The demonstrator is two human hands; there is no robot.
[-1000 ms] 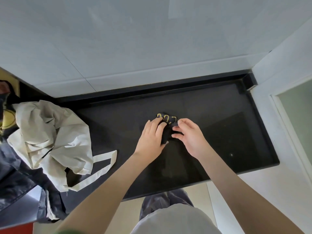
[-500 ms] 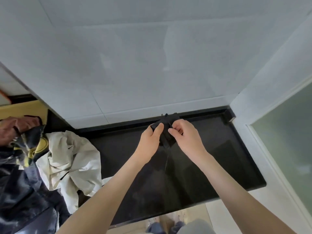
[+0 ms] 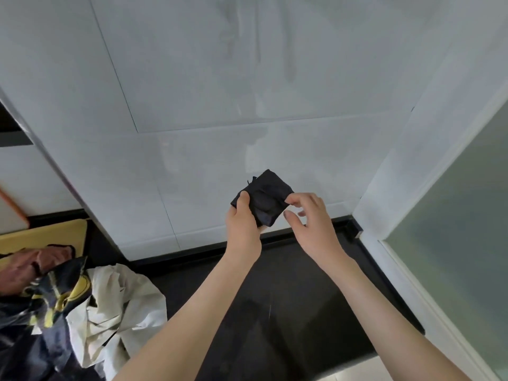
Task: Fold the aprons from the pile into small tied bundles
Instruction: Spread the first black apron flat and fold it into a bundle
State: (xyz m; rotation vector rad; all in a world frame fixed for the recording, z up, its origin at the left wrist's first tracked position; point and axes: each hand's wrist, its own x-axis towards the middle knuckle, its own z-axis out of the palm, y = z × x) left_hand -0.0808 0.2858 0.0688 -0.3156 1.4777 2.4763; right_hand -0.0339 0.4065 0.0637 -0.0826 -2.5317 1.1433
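Observation:
A small dark navy apron bundle [image 3: 266, 198] is held up in the air in front of the white tiled wall. My left hand [image 3: 243, 225] grips its left side with the thumb on top. My right hand [image 3: 310, 221] pinches the bundle's right corner between fingertips, thumb apart below. At the lower left lies the pile: a crumpled cream apron [image 3: 118, 306] and a dark apron with yellow print [image 3: 52, 298].
A black countertop [image 3: 302, 298] with a raised back rim runs below my hands. A frosted glass panel [image 3: 453, 229] in a white frame bounds the right side. A yellow board [image 3: 44, 235] and reddish cloth [image 3: 24, 265] sit at far left.
Both hands lifted the dark bundle off the countertop and raised it toward the wall. The view tilted upward, so the pile slid toward the lower left.

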